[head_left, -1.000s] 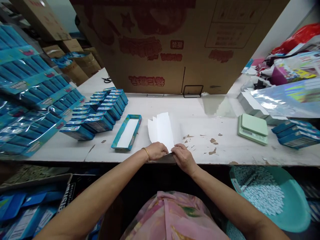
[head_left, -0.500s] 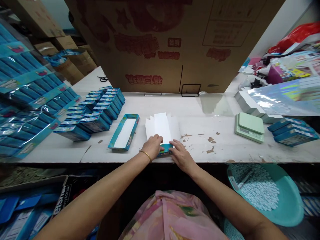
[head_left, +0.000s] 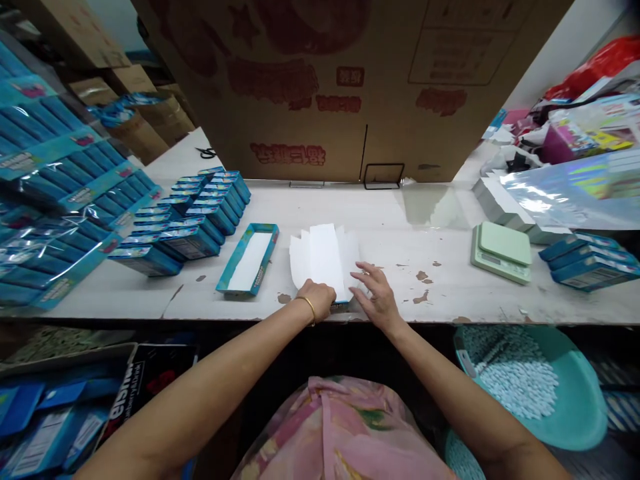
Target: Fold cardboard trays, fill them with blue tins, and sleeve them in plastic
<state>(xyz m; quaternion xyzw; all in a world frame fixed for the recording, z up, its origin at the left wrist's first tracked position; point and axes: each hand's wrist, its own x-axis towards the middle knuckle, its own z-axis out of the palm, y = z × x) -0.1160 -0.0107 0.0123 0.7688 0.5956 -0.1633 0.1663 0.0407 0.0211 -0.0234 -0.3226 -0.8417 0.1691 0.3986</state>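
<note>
Pinching smooth white card (head_left: 326, 250) (jagged-edged), left hand (head_left: 317, 299) clenched; right hand (head_left: 379, 297), grip released.

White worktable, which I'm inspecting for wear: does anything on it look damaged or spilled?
Yes: brown patches right of the right hand look like worn spots in the white surface of the worktable. No spill stands out.

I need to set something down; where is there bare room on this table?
Between your right hand and the green scale, and behind the white cardboard, up to the large carton. Crowded left of the open blue tray, with small blue boxes.
</note>
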